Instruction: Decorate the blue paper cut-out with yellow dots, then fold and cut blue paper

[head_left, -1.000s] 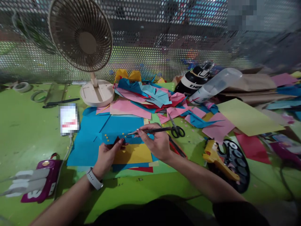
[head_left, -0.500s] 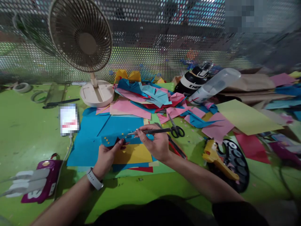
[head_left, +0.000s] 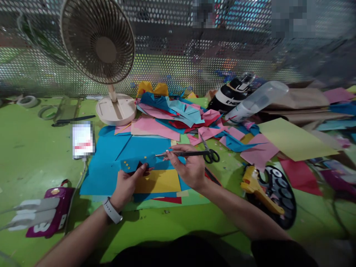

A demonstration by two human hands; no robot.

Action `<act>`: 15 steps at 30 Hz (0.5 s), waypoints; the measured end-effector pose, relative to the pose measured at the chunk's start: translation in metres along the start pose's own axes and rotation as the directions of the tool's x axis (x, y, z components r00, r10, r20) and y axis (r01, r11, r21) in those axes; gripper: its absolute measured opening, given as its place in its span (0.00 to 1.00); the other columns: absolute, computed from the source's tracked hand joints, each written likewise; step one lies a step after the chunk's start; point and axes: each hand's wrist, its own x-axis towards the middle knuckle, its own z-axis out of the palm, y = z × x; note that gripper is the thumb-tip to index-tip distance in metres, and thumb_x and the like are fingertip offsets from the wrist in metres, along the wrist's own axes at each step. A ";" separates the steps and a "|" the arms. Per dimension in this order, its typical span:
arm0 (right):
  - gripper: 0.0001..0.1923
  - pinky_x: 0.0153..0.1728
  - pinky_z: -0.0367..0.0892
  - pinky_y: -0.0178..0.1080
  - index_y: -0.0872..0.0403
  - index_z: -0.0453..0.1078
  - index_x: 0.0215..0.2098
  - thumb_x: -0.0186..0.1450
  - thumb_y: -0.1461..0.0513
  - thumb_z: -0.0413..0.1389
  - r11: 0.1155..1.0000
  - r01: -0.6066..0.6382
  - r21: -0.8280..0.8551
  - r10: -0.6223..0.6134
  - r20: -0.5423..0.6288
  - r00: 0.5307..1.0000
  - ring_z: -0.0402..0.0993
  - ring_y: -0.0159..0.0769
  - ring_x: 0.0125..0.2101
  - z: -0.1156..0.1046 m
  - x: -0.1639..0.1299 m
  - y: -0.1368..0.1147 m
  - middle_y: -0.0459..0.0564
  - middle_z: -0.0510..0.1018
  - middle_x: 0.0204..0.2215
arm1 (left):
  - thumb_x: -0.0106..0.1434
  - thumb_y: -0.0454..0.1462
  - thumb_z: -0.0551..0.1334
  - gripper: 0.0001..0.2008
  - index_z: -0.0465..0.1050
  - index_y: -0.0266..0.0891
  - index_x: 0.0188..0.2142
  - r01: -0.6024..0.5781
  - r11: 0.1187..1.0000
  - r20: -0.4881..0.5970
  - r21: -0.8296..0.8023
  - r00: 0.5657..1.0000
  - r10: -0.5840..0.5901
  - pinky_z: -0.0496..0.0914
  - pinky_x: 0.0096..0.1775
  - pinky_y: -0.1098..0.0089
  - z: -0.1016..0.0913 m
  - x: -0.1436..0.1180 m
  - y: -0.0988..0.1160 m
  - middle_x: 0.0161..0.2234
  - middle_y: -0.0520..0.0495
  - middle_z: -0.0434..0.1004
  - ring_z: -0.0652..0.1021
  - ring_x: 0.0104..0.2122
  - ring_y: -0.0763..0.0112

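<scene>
- A perforated metal screen (head_left: 172,74) backs a green worktop (head_left: 30,148), where a desk fan (head_left: 106,50) stands at the back left beside a heap of crumpled coloured paper (head_left: 178,111).
- The likeliest trouble is the tiny yellow squares (head_left: 127,164) slipping out of place: a nudge from the tweezers (head_left: 189,153) could shift any that are not stuck, and their hold cannot be judged from here.
- Should the fan be running, its draught might lift such light scraps.
- A dropped square could be hard to find on the yellow sheet (head_left: 164,181) just below.
- Too firm a thumb could crease the blue paper piece (head_left: 133,163) that carries the squares.
- The left hand (head_left: 130,181) pinches that piece at its near edge between thumb and fingers; it lies beyond this hand, above a larger blue sheet (head_left: 144,144).
- The right hand (head_left: 190,168) grips the tweezers like a pen, their tip near the piece's right end; contact cannot be told.
</scene>
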 end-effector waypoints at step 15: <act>0.12 0.28 0.74 0.38 0.54 0.69 0.35 0.61 0.53 0.59 0.973 -0.202 -0.110 0.203 0.000 0.979 0.80 0.38 0.28 -0.055 -0.010 0.045 0.49 0.80 0.27 | 0.53 0.41 0.70 0.10 0.77 0.37 0.31 -0.075 0.995 -0.008 -0.072 0.997 0.074 0.74 0.36 0.69 -0.005 0.006 -0.005 0.30 0.49 0.81 0.81 0.32 0.64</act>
